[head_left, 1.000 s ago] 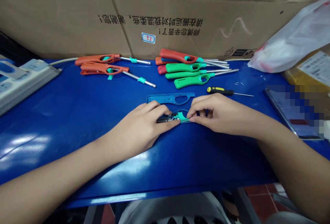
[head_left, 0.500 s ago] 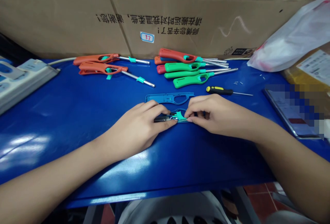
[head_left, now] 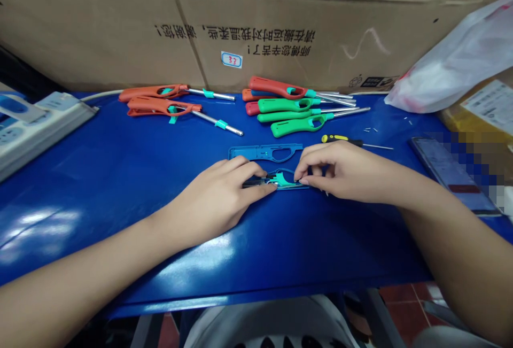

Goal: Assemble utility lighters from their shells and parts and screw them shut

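Observation:
An opened blue gas lighter (head_left: 294, 187) lies on the table with a turquoise trigger (head_left: 284, 179) and dark inner parts showing in its half shell. My left hand (head_left: 224, 193) pinches it from the left, thumb below and forefinger above, covering much of the handle end. At its right end my right hand (head_left: 336, 171) has thumb and forefinger pressed together, just right of the trigger. Whatever sits between those fingertips is too small or hidden to name. The other blue half shell (head_left: 256, 152) rests just behind, hollow side up.
Orange lighters (head_left: 160, 106) lie at the back left, several green and red lighters (head_left: 296, 128) at the back centre. A screwdriver (head_left: 348, 140), small screws (head_left: 371, 129) and a phone (head_left: 452, 177) are on the right. A power strip (head_left: 52, 123) stands left, a carton (head_left: 120, 27) behind.
My right hand has shifted slightly right, away from the trigger, uncovering more of the lighter's right end. The left hand keeps its hold. The whole view has shifted a little.

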The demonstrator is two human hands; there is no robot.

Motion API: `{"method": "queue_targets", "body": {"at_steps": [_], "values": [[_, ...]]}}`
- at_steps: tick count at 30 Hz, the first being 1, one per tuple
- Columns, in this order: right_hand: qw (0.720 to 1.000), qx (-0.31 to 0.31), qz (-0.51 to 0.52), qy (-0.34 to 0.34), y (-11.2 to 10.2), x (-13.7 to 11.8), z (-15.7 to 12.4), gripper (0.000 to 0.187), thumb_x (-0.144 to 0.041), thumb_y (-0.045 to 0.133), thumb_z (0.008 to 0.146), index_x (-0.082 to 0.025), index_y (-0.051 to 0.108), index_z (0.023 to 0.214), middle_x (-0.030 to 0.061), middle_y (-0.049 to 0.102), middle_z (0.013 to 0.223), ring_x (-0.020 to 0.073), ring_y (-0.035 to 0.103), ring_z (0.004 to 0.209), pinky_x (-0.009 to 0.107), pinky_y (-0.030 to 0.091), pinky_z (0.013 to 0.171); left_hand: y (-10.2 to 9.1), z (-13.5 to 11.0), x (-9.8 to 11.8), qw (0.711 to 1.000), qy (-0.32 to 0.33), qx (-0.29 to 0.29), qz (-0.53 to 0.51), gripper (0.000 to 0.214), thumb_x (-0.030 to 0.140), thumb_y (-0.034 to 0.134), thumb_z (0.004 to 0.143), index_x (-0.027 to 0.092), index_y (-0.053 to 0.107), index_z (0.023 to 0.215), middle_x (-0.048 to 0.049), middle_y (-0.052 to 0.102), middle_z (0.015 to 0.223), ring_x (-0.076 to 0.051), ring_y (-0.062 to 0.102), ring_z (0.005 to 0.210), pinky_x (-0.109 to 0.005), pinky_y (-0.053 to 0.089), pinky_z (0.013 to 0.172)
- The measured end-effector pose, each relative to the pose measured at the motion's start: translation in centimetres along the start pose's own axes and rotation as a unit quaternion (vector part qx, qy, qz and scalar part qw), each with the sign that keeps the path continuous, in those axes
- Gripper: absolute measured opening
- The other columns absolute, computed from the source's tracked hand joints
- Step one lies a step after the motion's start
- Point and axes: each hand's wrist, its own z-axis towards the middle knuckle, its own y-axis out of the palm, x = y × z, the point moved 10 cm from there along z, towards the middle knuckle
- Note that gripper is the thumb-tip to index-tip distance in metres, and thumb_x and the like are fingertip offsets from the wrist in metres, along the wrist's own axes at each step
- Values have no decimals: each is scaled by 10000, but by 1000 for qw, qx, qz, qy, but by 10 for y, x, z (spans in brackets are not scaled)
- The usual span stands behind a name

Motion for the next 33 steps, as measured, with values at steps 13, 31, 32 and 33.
{"method": "queue_targets", "body": {"at_steps": [13,31,32,33], "values": [[999,-17,36,34,3,5,2,112,-192,631,812,-178,738,841,36,711,897,107,557,626,234,446,542,2,1,0,1000,-3,-13,7,384,158,500,1014,224,659,1357,-138,648,1230,-278,591,1078,-435,577,864],[999,-16,22,47,6,7,3,152,-158,586,792,-184,732,827,35,726,860,120,559,650,232,428,553,-6,-1,-1,999,3,44,-16,299,193,511,1035,184,712,1256,-121,722,1204,-245,675,1066,-411,604,887],[999,-11,21,48,6,7,3,148,-173,592,798,-184,735,836,33,721,842,120,557,646,232,429,553,-7,-1,-1,998,2,52,-26,289,192,518,1034,179,710,1249,-113,730,1204,-239,679,1072,-404,601,904],[999,-7,22,49,4,7,2,148,-200,598,811,-184,739,854,30,713,818,122,556,639,235,430,551,-8,-1,-2,997,-2,61,-39,281,188,527,1031,176,705,1248,-102,737,1203,-231,683,1076,-397,596,920]]}}
